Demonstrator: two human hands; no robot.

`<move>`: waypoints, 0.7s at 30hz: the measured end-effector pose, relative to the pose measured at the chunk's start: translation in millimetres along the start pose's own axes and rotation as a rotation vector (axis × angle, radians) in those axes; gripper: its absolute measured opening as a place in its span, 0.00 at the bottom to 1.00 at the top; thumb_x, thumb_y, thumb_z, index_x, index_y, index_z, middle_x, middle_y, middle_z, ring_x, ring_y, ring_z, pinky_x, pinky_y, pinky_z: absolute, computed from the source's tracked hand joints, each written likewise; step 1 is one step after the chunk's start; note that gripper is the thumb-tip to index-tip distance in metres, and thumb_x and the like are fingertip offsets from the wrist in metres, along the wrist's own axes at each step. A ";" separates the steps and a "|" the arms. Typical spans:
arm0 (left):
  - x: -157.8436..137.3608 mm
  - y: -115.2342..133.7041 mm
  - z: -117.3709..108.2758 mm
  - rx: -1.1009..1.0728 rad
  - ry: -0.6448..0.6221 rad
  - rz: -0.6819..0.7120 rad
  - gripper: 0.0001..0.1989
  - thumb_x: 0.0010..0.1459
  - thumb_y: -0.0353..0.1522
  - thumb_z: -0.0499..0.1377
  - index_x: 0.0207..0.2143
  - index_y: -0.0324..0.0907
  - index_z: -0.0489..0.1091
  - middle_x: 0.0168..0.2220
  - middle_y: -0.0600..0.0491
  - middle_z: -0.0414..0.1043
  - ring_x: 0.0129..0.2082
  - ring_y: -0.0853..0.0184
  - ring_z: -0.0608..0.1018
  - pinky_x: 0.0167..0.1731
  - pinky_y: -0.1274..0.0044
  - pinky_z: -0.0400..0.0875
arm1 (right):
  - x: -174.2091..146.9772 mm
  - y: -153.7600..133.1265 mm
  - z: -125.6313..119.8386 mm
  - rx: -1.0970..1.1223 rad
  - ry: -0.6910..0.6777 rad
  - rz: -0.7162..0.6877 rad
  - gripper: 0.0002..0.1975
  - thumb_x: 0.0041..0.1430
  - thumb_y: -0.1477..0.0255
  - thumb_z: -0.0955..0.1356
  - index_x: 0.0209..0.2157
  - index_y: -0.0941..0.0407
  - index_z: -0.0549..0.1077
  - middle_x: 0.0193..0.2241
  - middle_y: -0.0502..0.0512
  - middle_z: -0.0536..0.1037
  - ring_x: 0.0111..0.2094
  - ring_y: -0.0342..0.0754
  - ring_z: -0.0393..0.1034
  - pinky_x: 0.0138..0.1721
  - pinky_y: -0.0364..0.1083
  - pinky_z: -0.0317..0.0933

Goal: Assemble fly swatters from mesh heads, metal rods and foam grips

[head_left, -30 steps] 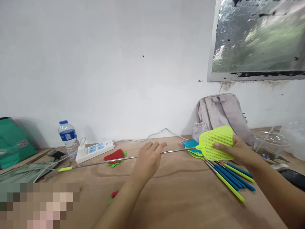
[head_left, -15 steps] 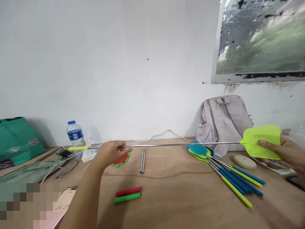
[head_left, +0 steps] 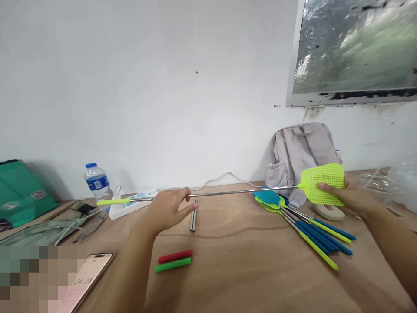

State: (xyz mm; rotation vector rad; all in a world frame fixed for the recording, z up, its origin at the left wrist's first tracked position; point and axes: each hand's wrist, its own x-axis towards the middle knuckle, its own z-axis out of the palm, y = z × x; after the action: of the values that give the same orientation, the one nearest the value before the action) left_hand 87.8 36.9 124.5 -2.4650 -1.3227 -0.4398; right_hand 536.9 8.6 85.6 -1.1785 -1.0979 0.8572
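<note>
A yellow-green telescopic fly swatter (head_left: 321,179) is held out nearly level across my view, its yellow handle at the left end. My left hand (head_left: 167,211) grips the thin metal rod between thumb and fingers, to the right of the handle. At the other end, my right hand (head_left: 353,195) pinches the perforated swatter head, thumb on the near face. Below the rod, two short metal tubes (head_left: 193,219) lie side by side, partly behind my left fingertips. A red handle sleeve (head_left: 175,256) and a green handle sleeve (head_left: 172,265) rest nearer to me.
Several blue and yellow fly swatters (head_left: 314,237) lie piled at right. Behind them leans a grey backpack (head_left: 301,152), near a round beige object (head_left: 329,213). On the left are a water bottle (head_left: 97,180), a white box (head_left: 130,206), a phone (head_left: 93,278) and a green bag (head_left: 28,191).
The swatter's rod has become shorter. My right hand has moved left with the head, and my left hand has shifted right along the rod. The red and green swatter heads are now hidden.
</note>
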 end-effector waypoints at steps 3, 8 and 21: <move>0.3 5.2 -7.4 -0.006 -0.014 -0.020 0.17 0.61 0.43 0.38 0.33 0.44 0.60 0.25 0.56 0.70 0.26 0.65 0.72 0.26 0.77 0.57 | -2.6 -2.4 8.1 0.031 -0.005 0.042 0.13 0.36 0.69 0.75 0.24 0.59 0.72 0.19 0.55 0.75 0.15 0.45 0.65 0.10 0.42 0.57; -1.9 7.7 -14.7 0.047 0.020 -0.023 0.17 0.56 0.48 0.44 0.34 0.44 0.57 0.23 0.57 0.68 0.24 0.64 0.71 0.24 0.76 0.57 | -6.0 -2.8 15.2 0.035 0.023 0.028 0.10 0.41 0.69 0.74 0.25 0.59 0.72 0.20 0.55 0.75 0.15 0.44 0.65 0.10 0.41 0.56; 2.1 23.5 -10.4 0.065 0.044 -0.102 0.16 0.48 0.46 0.51 0.34 0.45 0.55 0.21 0.59 0.64 0.22 0.63 0.71 0.21 0.77 0.53 | -12.8 -4.9 44.4 0.070 -0.024 0.077 0.14 0.38 0.68 0.74 0.28 0.60 0.73 0.22 0.57 0.76 0.15 0.46 0.66 0.09 0.42 0.58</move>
State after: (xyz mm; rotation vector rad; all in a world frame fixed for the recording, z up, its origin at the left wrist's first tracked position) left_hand 107.4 21.8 131.8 -2.3304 -1.4260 -0.4654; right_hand 490.6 7.6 89.0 -1.1611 -1.0397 0.9639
